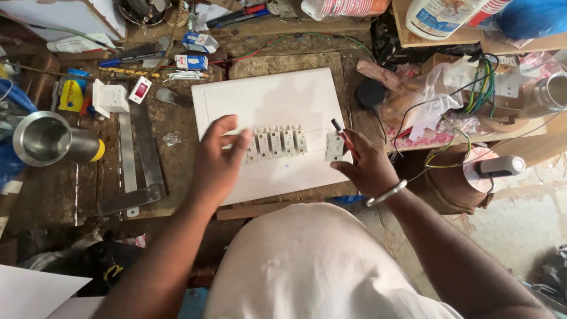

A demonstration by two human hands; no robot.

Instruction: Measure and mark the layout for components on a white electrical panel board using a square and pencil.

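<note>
Centre frame: left hand (215, 159), fingers spread, rests on white panel (277, 100) beside switch row (276, 142). Right hand (366, 165) pinches red pen (341, 134) near lone switch (334, 147).

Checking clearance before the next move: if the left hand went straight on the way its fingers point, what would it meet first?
The left hand points right along the white board, so it would probably meet the nearest of the row of white switch modules first. Its fingertips look almost against them; height above the board is unclear.

Small blue-white boxes (199, 42) (191, 62) top left; labelled bottle (440, 16).
</note>
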